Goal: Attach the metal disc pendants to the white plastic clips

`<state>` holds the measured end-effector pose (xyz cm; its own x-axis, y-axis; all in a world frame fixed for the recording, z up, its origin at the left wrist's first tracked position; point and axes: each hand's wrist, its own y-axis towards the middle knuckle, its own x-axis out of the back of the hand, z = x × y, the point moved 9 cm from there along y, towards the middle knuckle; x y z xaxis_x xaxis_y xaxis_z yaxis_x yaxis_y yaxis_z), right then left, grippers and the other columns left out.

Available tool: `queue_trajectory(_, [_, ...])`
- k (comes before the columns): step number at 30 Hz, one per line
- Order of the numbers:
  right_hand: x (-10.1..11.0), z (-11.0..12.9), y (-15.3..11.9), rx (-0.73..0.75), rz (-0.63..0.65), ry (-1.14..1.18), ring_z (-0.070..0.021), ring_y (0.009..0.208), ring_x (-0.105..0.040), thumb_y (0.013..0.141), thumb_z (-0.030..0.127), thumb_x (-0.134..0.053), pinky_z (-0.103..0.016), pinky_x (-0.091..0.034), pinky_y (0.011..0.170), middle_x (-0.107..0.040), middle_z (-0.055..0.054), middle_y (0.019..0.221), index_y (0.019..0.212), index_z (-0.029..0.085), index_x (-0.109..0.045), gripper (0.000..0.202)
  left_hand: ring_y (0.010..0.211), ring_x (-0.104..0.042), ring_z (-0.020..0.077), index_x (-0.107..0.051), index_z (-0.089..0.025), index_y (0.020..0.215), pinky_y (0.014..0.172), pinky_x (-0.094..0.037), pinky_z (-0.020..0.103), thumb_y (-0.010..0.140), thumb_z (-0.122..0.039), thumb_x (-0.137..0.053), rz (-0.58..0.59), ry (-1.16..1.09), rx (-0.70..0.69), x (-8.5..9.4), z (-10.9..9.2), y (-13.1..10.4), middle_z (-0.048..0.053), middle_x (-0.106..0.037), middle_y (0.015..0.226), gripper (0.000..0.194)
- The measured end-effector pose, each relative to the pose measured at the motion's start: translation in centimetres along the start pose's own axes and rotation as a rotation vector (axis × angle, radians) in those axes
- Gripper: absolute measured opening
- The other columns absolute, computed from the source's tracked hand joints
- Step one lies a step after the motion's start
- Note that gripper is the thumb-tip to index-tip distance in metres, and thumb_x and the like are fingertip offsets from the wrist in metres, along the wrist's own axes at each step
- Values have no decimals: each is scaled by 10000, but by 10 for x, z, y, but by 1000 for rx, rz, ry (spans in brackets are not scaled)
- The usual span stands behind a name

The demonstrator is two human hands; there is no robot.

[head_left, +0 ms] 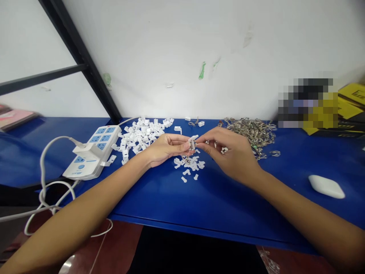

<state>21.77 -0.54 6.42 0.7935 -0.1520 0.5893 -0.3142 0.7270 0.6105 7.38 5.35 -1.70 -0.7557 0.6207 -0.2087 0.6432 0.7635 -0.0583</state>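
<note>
Between the thumb and fingers of my left hand (168, 148) is a small white plastic case (192, 144) with its lid lifted. My right hand (228, 150) is closed in a pinch at the case's right side; whatever is between its fingertips is too small to make out. A bit of metal chain (187, 161) shows under my left fingers. Below the hands lie small white plastic pieces (194, 164) on the blue table (176, 198). More white cases (141, 133) are heaped to the left, and a pile of metal chains (253, 131) lies behind my right hand.
On the left a white power strip (99, 148) holds a plugged-in charger (88, 151) with a looping white cable (42, 171). A white rounded case (326, 186) lies at the right. Yellow and black boxes (352, 108) stand at the far right, and a wall (182, 57) rises behind.
</note>
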Motion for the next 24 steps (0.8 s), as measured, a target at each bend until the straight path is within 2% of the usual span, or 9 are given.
queue_trajectory(4, [-3,1,-3,84,-66,4,-155,732,-572,977,281,-648,-316,-485,615,-652,-57,941,1009,259,-764,122,932,-768,177,-816,-183,1076,981,-572,347,823,-311,-866,7,3,5,-5,1,0,93,-810,1022,287])
queue_trajectory(8, [-9,5,-4,143,-13,-7,-162,760,-572,988,267,-622,-309,-473,608,-628,-50,909,1026,277,-778,161,940,-765,172,-816,-197,1085,977,-571,333,839,-305,-852,5,7,-17,-2,0,0,79,-810,1002,271])
queue_trajectory(10, [-7,8,-3,138,5,-3,-168,765,-573,996,273,-599,-313,-472,603,-630,-49,909,1053,300,-781,193,949,-764,176,-812,-197,1093,974,-570,332,842,-319,-849,-6,6,-22,0,0,0,79,-808,993,282])
queue_trajectory(13, [8,4,0,70,-52,-25,-174,745,-577,998,291,-586,-333,-482,614,-648,-59,920,1095,299,-777,215,956,-764,178,-808,-189,1084,972,-570,334,841,-332,-850,-16,-7,-25,1,-2,0,85,-804,1014,285])
queue_trajectory(16, [16,-11,5,15,-19,-137,-181,705,-576,994,320,-582,-365,-489,658,-662,-58,872,1039,280,-779,206,944,-766,174,-805,-171,1070,972,-574,336,843,-327,-850,-22,-7,-18,1,-3,-1,84,-800,1013,279])
queue_trajectory(18, [10,-28,6,13,100,-228,-185,680,-566,989,335,-577,-385,-481,684,-662,-54,830,983,266,-773,208,941,-768,173,-803,-165,1074,970,-580,338,848,-321,-847,-18,3,-3,0,-3,-2,80,-797,1003,278])
queue_trajectory(21, [-1,-57,4,-25,228,-311,-189,693,-575,985,363,-562,-399,-482,715,-673,-68,875,995,242,-764,236,960,-768,179,-803,-167,1078,981,-583,353,855,-321,-841,-12,29,13,0,-1,-2,79,-797,1009,274])
queue_trajectory(24, [-11,-78,1,-85,289,-370,-217,783,-606,976,382,-564,-399,-479,737,-677,-89,931,1030,217,-761,263,963,-769,193,-803,-170,1094,1001,-579,389,840,-321,-851,-9,50,13,0,0,-1,90,-801,1026,299])
